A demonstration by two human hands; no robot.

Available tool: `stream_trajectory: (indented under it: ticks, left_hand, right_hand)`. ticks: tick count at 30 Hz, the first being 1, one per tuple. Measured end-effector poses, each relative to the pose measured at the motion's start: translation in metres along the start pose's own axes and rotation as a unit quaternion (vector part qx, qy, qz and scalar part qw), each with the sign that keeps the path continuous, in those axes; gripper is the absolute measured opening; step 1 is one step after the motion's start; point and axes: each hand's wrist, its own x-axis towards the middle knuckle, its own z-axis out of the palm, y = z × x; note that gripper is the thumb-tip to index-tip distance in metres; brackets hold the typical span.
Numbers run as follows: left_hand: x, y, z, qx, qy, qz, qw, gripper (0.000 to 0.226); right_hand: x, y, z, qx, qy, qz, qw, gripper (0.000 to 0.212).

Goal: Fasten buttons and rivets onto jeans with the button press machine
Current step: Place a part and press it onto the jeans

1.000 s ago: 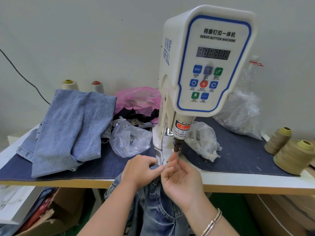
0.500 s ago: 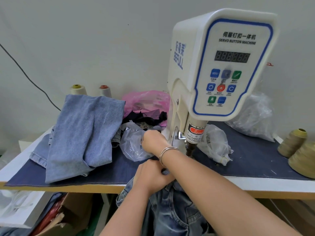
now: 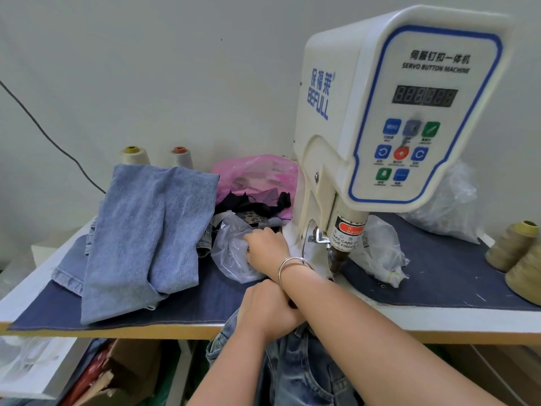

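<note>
While gripped, faded blue jeans [image 3: 295, 364] hang crumpled.

A plain pale wall [image 3: 146, 68] rises behind the denim-covered worktable [image 3: 439, 323].

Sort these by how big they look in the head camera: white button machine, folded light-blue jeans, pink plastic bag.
1. White button machine, though it is nearest the camera.
2. Folded light-blue jeans.
3. Pink plastic bag, partly hidden.

Right forearm: crossed over the left wrist, a silver bangle worn at its wrist. Right hand [image 3: 265, 249]: extended forward, knuckles up, fingertips hidden. Left hand [image 3: 268, 310]: fingers curled into a fist, partly covered by the right forearm.
</note>
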Motion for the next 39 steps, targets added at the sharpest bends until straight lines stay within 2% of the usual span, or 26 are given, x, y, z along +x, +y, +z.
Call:
stream_trajectory:
  ticks: [8, 10, 12, 14, 16, 18, 20, 21, 23, 25, 28, 32, 36, 39]
  left_hand:
    - [-0.001, 0.001, 0.000, 0.024, -0.005, 0.007, 1.000, 0.031]
    - [-0.001, 0.001, -0.001, 0.019, -0.008, 0.008, 1.000, 0.031]
    - [0.000, 0.001, -0.001, 0.017, -0.009, 0.009, 1.000, 0.033]
    - [-0.001, 0.000, 0.000, 0.012, -0.012, 0.014, 1.000, 0.039]
    - [0.000, -0.002, 0.001, 0.005, -0.010, 0.013, 1.000, 0.043]
    - [0.001, -0.001, 0.000, 0.025, -0.013, 0.010, 1.000, 0.037]
    - [0.000, 0.000, 0.000, 0.033, 0.002, 0.028, 0.999, 0.030]
    - [-0.001, 0.000, 0.000, 0.038, 0.014, 0.042, 0.998, 0.037]
    - [-0.002, 0.000, 0.002, 0.049, 0.032, 0.059, 0.997, 0.057]
    - [-0.002, 0.000, 0.002, 0.047, 0.032, 0.057, 0.997, 0.063]
    - [-0.002, 0.002, -0.001, 0.037, 0.020, 0.050, 0.998, 0.064]
    - [-0.004, 0.004, -0.004, 0.037, 0.019, 0.047, 0.998, 0.067]
    - [-0.004, 0.005, -0.004, 0.040, 0.017, 0.041, 0.998, 0.068]
    - [-0.003, 0.004, -0.003, 0.040, 0.017, 0.042, 0.998, 0.067]
  right_hand:
    - [0.003, 0.001, 0.002, -0.038, 0.022, -0.027, 0.999, 0.025]
    - [0.001, 0.003, -0.001, -0.011, 0.032, -0.016, 0.999, 0.021]
    - [-0.007, 0.005, -0.008, 0.070, 0.053, 0.015, 0.996, 0.019]
    - [-0.021, 0.005, -0.018, 0.235, 0.105, 0.068, 0.964, 0.020]
    - [-0.046, 0.001, -0.029, 0.389, 0.193, 0.080, 0.897, 0.016]
    - [-0.082, -0.006, -0.036, 0.453, 0.239, 0.060, 0.857, 0.011]
    - [-0.122, -0.002, -0.037, 0.482, 0.239, 0.057, 0.841, 0.014]
    - [-0.140, 0.005, -0.036, 0.486, 0.235, 0.064, 0.839, 0.018]
    - [-0.167, 0.029, -0.035, 0.482, 0.224, 0.082, 0.843, 0.024]
    - [-0.182, 0.056, -0.035, 0.463, 0.219, 0.104, 0.853, 0.027]
    - [-0.183, 0.085, -0.037, 0.428, 0.215, 0.132, 0.868, 0.028]
    - [-0.171, 0.098, -0.039, 0.357, 0.181, 0.093, 0.912, 0.017]
    - [-0.162, 0.097, -0.037, 0.315, 0.163, 0.075, 0.932, 0.006]
    - [-0.159, 0.096, -0.039, 0.280, 0.165, 0.068, 0.943, 0.008]
